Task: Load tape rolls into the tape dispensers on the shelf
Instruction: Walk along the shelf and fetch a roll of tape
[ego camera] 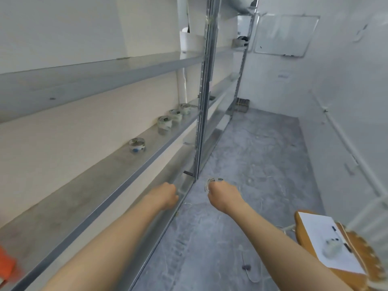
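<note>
Several clear tape dispensers stand in a row on the middle shelf point(117, 164): one apart from the others point(137, 145), then three close together farther back point(165, 122), point(175, 114), point(185, 108). My right hand point(224, 196) hangs over the floor beside the rack and grips a clear tape dispenser point(213, 181), of which only the top edge shows above the fingers. My left hand point(165, 196) is curled into a fist in front of the lower shelf edge; what it holds, if anything, is hidden.
A metal upright point(202, 101) divides the shelf rack. A white container point(192, 42) stands on the upper shelf. A wooden stool point(336, 255) with white paper and small items is at the lower right. Something orange point(6, 263) lies at the left edge.
</note>
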